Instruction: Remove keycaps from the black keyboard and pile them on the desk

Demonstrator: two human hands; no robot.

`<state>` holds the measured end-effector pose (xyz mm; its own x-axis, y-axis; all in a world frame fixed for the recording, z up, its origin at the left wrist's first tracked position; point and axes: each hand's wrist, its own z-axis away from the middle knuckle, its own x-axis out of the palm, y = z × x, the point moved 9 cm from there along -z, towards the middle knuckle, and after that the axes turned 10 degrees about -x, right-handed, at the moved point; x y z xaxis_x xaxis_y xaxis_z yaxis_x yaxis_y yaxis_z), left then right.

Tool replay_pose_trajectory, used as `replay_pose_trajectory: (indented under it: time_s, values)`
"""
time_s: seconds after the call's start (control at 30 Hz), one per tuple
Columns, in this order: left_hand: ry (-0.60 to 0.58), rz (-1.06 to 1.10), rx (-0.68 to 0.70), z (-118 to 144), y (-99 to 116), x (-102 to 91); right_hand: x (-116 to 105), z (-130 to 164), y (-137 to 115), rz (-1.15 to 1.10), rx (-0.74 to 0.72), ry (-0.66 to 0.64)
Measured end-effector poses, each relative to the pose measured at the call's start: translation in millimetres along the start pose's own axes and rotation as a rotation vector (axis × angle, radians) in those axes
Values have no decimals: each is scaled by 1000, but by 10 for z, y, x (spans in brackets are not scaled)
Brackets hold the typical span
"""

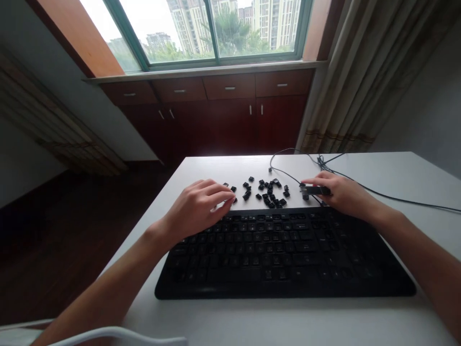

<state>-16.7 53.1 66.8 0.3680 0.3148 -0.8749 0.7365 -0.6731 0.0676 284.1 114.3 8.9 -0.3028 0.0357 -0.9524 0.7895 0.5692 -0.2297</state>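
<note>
A black keyboard (273,283) lies across the white table, with some of its keys off. My left hand (201,204) is over its upper left edge, thumb and forefinger closed around a small dark keycap (235,200). Loose black keycaps (271,190) are scattered just behind the keyboard, between my hands. In my right hand (338,192), at the upper right of the keyboard, is a small black tool (319,191) with a paler tip, gripped by closed fingers. The tip points left, and a dark piece shows just below it; whether they touch I cannot tell.
A thin black cable (382,193) loops behind my right hand and runs off to the right. The white table (216,166) ends before dark red cabinets (216,120) under a window. A white curved rail (118,332) crosses the lower left, near my left forearm.
</note>
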Motion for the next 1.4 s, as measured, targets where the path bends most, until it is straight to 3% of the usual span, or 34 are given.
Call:
replay_pose_trajectory:
  time_s: [0.17, 0.27, 0.43, 0.57, 0.73, 0.87, 1.13, 1.4]
  values:
    - [41, -23, 41, 83, 47, -54, 116, -130, 148, 22, -65, -40]
    - [81, -4, 43, 96, 86, -98, 121, -158, 207, 20, -85, 3]
    - [55, 161, -10, 101, 186, -39, -101, -47, 114, 85, -69, 161]
    - [8, 552, -170, 103, 276, 66, -379, 102, -455, 103, -214, 343]
    - [-94, 877, -313, 105, 420, 186, -355, 235, -1544, 183, -626, 321]
    - [-152, 1007, -324, 87, 474, 199, -341, 344, -1954, 213, -790, 388]
    - [-126, 1055, -326, 96, 431, 204, -337, 301, -1896, -31, -678, 439]
    - [-83, 1059, -332, 109, 441, 180, -281, 302, -1927, -50, -694, 410]
